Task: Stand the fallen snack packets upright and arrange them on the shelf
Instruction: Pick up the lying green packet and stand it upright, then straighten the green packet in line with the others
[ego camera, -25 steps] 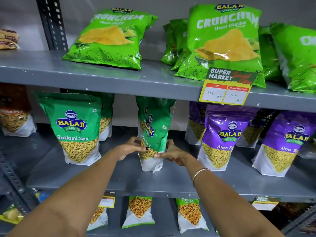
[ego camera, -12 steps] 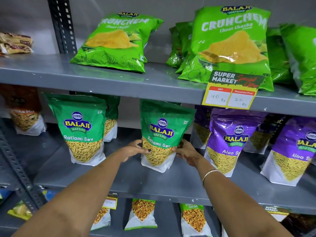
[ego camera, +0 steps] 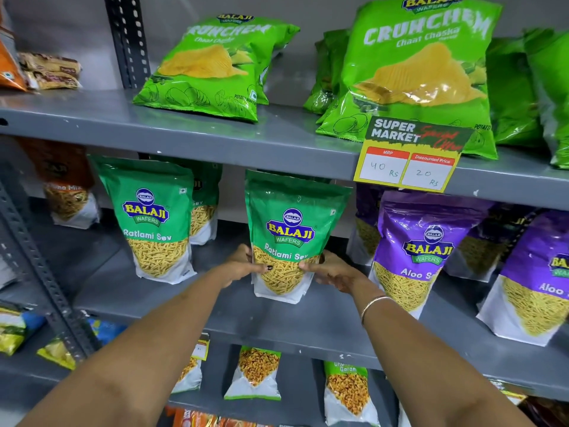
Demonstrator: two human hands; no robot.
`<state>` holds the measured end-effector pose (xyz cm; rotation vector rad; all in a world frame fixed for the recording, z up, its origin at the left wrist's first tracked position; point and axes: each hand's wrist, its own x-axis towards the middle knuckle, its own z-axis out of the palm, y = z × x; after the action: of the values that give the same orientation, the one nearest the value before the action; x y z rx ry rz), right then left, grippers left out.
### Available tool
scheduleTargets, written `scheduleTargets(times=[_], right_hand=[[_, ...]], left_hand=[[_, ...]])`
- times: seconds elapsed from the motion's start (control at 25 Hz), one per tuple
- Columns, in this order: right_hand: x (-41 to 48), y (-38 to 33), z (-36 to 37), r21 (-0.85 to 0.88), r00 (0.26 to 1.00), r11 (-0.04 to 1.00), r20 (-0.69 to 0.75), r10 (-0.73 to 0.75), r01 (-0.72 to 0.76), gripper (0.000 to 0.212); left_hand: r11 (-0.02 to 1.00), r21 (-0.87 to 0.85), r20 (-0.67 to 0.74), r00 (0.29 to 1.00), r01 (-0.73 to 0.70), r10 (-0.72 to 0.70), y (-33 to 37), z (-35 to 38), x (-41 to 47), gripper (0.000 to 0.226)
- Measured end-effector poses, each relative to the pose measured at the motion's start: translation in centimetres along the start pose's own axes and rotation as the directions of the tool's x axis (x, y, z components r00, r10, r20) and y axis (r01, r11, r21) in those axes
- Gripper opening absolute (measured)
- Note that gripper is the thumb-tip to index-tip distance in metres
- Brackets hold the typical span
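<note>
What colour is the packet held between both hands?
Green top, white base, on the Ratlami Sev packet; head view shows it.

Head view, close, facing shelf (ego camera: 215, 140)

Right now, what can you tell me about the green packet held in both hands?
The Ratlami Sev packet is a glossy green pouch with a Balaji Wafers logo and a white base showing yellow sev. It stands upright, facing front, on the grey middle shelf. The left hand and right hand grip its lower sides.
</note>
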<state>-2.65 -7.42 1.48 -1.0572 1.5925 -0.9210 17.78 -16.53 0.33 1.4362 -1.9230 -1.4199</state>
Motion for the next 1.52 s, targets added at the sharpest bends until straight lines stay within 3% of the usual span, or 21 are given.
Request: scheduleTargets(times=[0.12,0.24,0.36,0.48,0.6,0.68,0.72,0.84,1.0,1.2,1.52], right_hand=[[0.0,-0.3,-0.2,-0.342,0.919,0.879,0.091,0.384,-0.334,0.023],[1.0,-2.1,3.2,-0.406,0.827,0.831,0.253,0.503,-0.381,0.016],[2.4,-4.4,9.9,-0.405,0.856,0.860,0.275,0.438,-0.310,0.015],[4.7,-5.6,18.1,-0.344,0.955,0.916,0.137,0.265,-0.205,0.012],[6.6,-7.0,24.8,-0.120,0.993,0.988,-0.086,0.083,-0.093,0.062],[7.8,-7.7,27.3,0.024,0.992,1.000,-0.125,-0.014,0.017,0.061],[8.3,-7.8,28.1,0.059,0.990,0.997,-0.135,-0.044,0.053,0.058],[7.9,-8.0,29.4,0.146,0.976,0.986,-0.214,-0.048,0.081,0.060],[4.6,-8.5,30.6,0.118,0.977,0.991,-0.210,-0.038,0.064,0.059],[1.0,-7.9,31.5,0.045,0.973,0.997,-0.226,-0.051,0.063,0.060],[-1.7,-8.0,32.3,0.022,0.978,0.999,-0.205,-0.029,0.034,0.060]], left_hand=[[0.983,0.166,0.081,0.992,0.083,-0.097,-1.5,-2.2,-1.2,0.037],[0.936,0.277,0.104,0.961,0.219,-0.255,-4.7,-7.3,-2.2,0.045],[0.900,0.290,0.014,0.939,0.325,-0.343,-9.2,-13.8,-2.1,0.050],[0.925,0.163,-0.068,0.939,0.345,-0.338,-13.4,-19.6,-1.9,0.052],[0.988,0.033,-0.117,0.983,0.149,-0.144,-15.7,-23.7,0.1,0.079],[0.997,-0.059,-0.066,0.997,0.045,-0.048,-15.8,-24.4,1.2,0.094],[0.994,-0.107,-0.043,0.999,0.013,-0.018,-15.6,-24.3,1.4,0.089],[0.986,-0.154,-0.047,0.997,-0.061,0.055,-15.3,-23.4,0.7,0.042],[0.986,-0.147,-0.064,0.995,-0.082,0.074,-16.6,-23.3,-0.6,0.048],[0.995,0.034,-0.058,0.994,-0.091,0.093,-16.6,-23.3,-4.1,0.057],[0.995,0.075,-0.050,0.997,-0.060,0.064,-17.1,-23.4,-6.3,0.061]])
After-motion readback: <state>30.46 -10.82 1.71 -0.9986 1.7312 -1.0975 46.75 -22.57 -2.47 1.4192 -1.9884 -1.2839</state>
